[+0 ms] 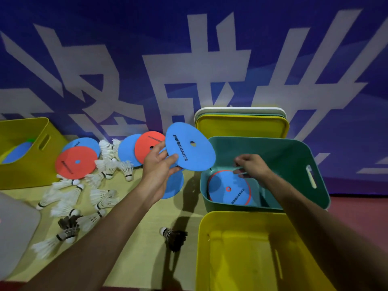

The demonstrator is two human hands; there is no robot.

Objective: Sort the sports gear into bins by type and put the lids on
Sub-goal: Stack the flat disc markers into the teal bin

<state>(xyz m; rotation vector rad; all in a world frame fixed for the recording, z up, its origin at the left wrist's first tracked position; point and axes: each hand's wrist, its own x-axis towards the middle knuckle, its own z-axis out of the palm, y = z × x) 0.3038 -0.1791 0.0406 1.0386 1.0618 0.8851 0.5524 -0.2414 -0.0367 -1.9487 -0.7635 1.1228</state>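
near: yellow bin [241,259] empty; shuttlecocks [69,198] loose, left | mid: left hand [159,166] grips tilted blue disc [190,147] just left of teal bin [294,156]; right hand [253,168] pinches what looks like an edge-on disc [241,172] above stacked discs [228,190] | do: lower it flat, release low, centre on stack | far: loose discs [76,162]; lids [241,124] behind bin

Blue discs [190,151] and red discs [75,162] with black lettering, white shuttlecocks [105,198], a few black shuttlecocks [175,238], teal bin [294,156], yellow bins [241,248], blue banner [126,28] with huge white characters up top.
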